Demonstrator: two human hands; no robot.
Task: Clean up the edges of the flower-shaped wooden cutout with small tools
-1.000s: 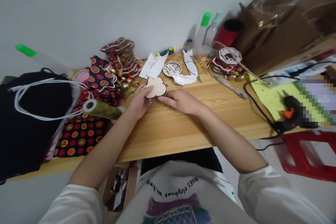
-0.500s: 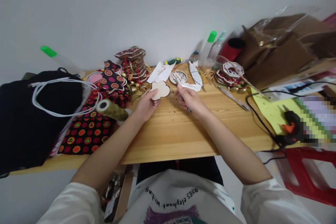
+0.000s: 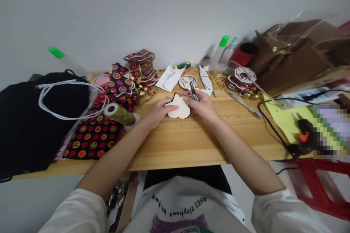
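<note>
Running left to right under a plain pale wall [image 3: 164, 11], the light wooden surface [image 3: 180, 142] is crowded along its back edge and bare in front of the person. At its left end lie a black bag [image 3: 24, 123] with white cord [image 3: 68, 98] over it, red-and-black patterned fabric [image 3: 93, 136] and a spool of olive thread [image 3: 120, 114] on its side. Toward the wall stand a stack of patterned ornaments [image 3: 140, 63], white paper scraps [image 3: 169, 79], a round printed disc [image 3: 186, 82] and two bottles with green caps [image 3: 221, 49]. To the right are brown cardboard boxes [image 3: 295, 60], a black cable [image 3: 273, 123], a yellow-green sheet [image 3: 284, 116] and a black glue gun [image 3: 304, 134] with an orange trigger; a red stool [image 3: 322, 185] stands below that end.

The pale wooden cutout [image 3: 179, 108], dark-edged and lobed, lies flat on the surface near the middle, between both hands. The left hand [image 3: 158, 111] has its fingers closed lightly on the cutout's left edge. The right hand [image 3: 202, 105] touches the cutout's upper right edge while its grip is closed around a thin metal tool [image 3: 193, 93], tweezers or small scissors, I cannot tell which, whose tip points toward the wall.

On the person's white shirt [image 3: 186, 204], print seen upside down reads roughly "elephant" and "writing"; the disc's marks are too small to read.
</note>
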